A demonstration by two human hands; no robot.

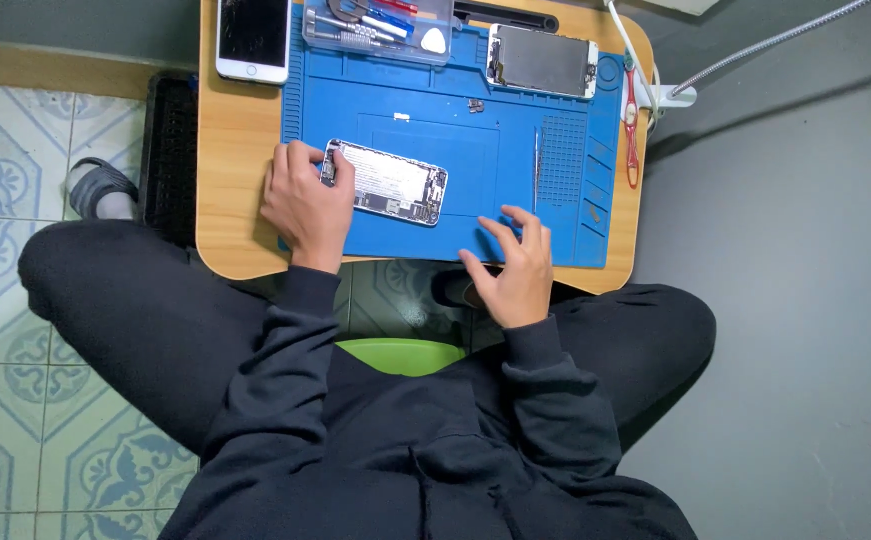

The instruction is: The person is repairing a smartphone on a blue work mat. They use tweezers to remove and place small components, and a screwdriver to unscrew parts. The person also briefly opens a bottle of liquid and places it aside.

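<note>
Patterned blue-and-white tile floor (5, 400) on the left side; plain grey floor to the right. A black ribbed crate (170, 150) stands against the left edge of a small wooden worktop (240, 200). A sandalled foot (100, 190) shows at 9 o'clock from the crate. A blue repair mat (515, 140) covers most of the worktop.

On the worktop at 11 o'clock from the mat's centre lies a white phone front panel (252, 38), dark glass up. Just right of it sits a clear tray of small tools (380, 28), overlapping the mat's top edge. At 1 o'clock lies a second phone assembly (542, 60), metal back up. Slim tweezers (535, 170) lie at 3 o'clock; a red-handled tool (631, 130) rests along the mat's right edge. A flexible metal lamp arm (775, 40) runs off at 2 o'clock.

Left hand (305, 200): palm down, fingers curled over the left end of the opened phone (387, 182), gripping it flat on the mat near centre-left. Circuit board faces up.

Right hand (515, 265): open, holding nothing, fingers spread, fingertips touching the mat's lower edge at 5 o'clock from the phone.

Person sits in dark sleeves, knees wide; a green stool (400, 355) shows beneath.
</note>
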